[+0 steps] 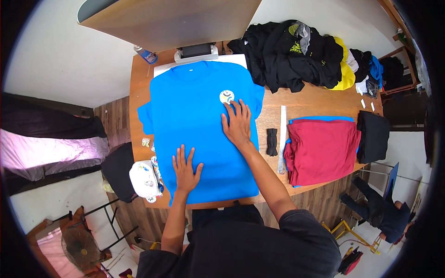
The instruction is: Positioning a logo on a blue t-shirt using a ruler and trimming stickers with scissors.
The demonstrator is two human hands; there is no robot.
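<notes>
Wooden bench (315,99) carries a blue T-shirt (199,120), spread flat, front up, at its left half. Left of the shirt, at the bench edge, lies a white cap (143,178). On the shirt's lower part the left hand (185,169) presses flat, its grip wide and holding nothing. Higher, just below the shirt's round chest print (226,96), the right hand (238,124) lies flat, grip wide too. Right of the shirt sit a black roll (271,141), a ruler (282,134) and folded red shirts (322,148).

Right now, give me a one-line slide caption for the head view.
Left hand and right hand pressed flat on a blue T-shirt spread on a wooden table.
</notes>
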